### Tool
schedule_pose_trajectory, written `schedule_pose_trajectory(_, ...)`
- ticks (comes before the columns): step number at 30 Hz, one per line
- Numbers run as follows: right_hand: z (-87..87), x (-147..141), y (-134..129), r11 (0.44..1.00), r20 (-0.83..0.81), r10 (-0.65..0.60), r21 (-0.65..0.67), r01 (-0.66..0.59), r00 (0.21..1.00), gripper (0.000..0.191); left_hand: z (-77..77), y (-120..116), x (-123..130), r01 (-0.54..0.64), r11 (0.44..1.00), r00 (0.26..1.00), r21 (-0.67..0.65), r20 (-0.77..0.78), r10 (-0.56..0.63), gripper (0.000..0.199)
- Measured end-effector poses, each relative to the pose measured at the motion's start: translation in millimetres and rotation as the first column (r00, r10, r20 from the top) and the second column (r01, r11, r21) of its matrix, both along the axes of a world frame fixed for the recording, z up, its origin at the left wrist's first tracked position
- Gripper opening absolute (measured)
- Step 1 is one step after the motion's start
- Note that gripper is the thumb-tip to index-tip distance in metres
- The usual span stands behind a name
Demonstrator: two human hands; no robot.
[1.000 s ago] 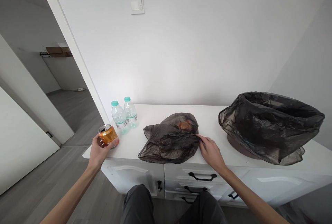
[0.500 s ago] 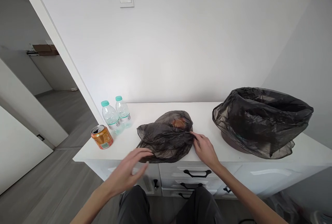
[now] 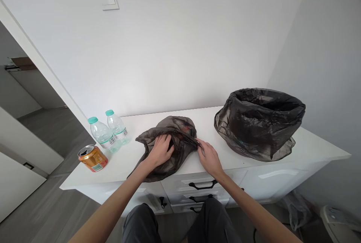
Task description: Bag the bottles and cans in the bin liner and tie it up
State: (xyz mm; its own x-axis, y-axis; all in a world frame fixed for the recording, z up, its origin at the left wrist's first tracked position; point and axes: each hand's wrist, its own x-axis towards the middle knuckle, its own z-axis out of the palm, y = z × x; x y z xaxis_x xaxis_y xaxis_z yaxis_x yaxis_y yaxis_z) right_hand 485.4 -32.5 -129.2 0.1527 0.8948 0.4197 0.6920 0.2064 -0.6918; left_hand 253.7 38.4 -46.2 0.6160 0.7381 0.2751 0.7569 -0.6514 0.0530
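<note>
A thin black plastic bag lies at the middle of the white cabinet top, its mouth spread toward me. Something reddish shows dimly through its far right part. My left hand reaches into the mouth, fingers bent and somewhat apart against the dark film; nothing is seen in its grasp. At the bag's right edge, my right hand pinches the rim between thumb and fingers. Farther right stands a container lined with another black bag, whose top gapes.
Two clear bottles with teal caps stand at the left of the cabinet top. An opened orange can is in front of them. Drawers with black handles are below, and a clear plastic bag lies lower right.
My left hand has moved from the near left edge of the bag into its mouth, which is now spread wider. My right hand still holds the edge. The view has shifted to the right.
</note>
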Motion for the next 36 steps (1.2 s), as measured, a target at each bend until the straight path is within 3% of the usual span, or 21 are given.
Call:
schedule_pose_trajectory(3,0.5,1.0,2.4,1.000,-0.041,-0.013,0.020,0.014,0.999,0.044,2.7,14.7,21.9,-0.013,1.000,1.000,-0.003,-0.003,0.013,0.024)
schedule_pose_trajectory(7,1.9,2.0,4.5,0.999,-0.083,-0.018,0.029,0.021,0.996,0.044,-0.8,29.4,43.6,-0.064,0.998,0.998,-0.011,-0.016,0.064,0.042)
schedule_pose_trajectory(12,2.7,4.7,5.7,0.997,-0.151,-0.071,-0.013,0.070,0.986,0.044,5.4,21.8,38.9,-0.107,0.993,0.994,-0.052,-0.008,0.107,0.035)
schedule_pose_trajectory(15,2.8,5.8,5.3,0.996,-0.182,-0.083,-0.028,0.079,0.980,0.044,14.0,6.4,16.6,-0.110,0.991,0.993,-0.071,0.026,0.112,0.034)
schedule_pose_trajectory(22,7.2,3.0,-2.0,0.996,-0.194,-0.092,-0.038,0.087,0.977,0.046,35.9,-38.8,-52.6,0.059,0.987,0.953,-0.150,0.304,-0.011,0.062)
schedule_pose_trajectory(25,6.6,2.0,-5.0,0.997,-0.198,-0.080,-0.039,0.073,0.977,0.047,51.7,-66.5,-86.9,0.050,0.974,0.930,-0.223,0.366,0.036,0.067)
schedule_pose_trajectory(27,4.5,1.5,-6.3,0.997,-0.188,-0.070,-0.042,0.063,0.980,0.047,65.5,-83.1,-112.6,-0.022,0.971,0.916,-0.238,0.385,0.114,0.065)
schedule_pose_trajectory(30,1.0,0.1,-7.6,0.997,-0.163,-0.066,-0.060,0.057,0.984,0.046,89.7,-95.8,-152.3,-0.218,0.961,0.886,-0.171,0.378,0.269,0.062)
schedule_pose_trajectory(32,-0.7,-1.3,-8.4,0.996,-0.139,-0.061,-0.071,0.052,0.988,0.046,105.5,-94.4,-174.8,-0.292,0.951,0.890,-0.105,0.333,0.310,0.064)
schedule_pose_trajectory(36,-2.3,-3.7,-9.8,0.996,-0.105,-0.056,-0.078,0.048,0.993,0.045,125.1,-74.4,-196.1,-0.223,0.975,0.972,-0.016,0.071,0.223,0.047)
